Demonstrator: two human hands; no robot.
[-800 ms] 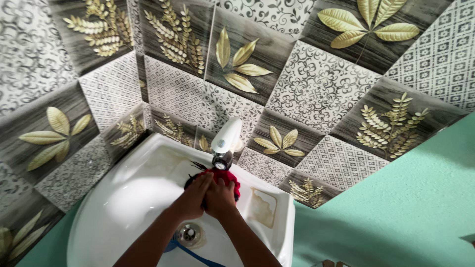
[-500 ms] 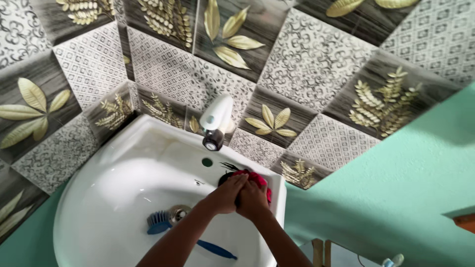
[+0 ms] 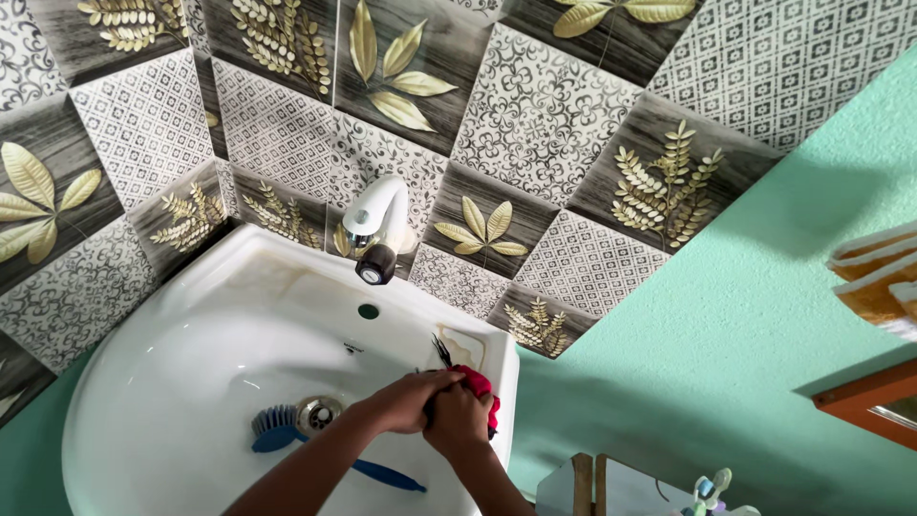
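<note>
Two hands, left hand (image 3: 406, 401) and right hand (image 3: 458, 425), grip one red cloth (image 3: 478, 387) over one white sink (image 3: 172, 382).

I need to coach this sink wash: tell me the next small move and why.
Probably bring the red cloth under the tap. Both the left hand and right hand clutch it by the sink rim, away from the spout.

One sink (image 3: 143, 382), one tap (image 3: 374, 229), one brush (image 3: 287, 430)
</note>
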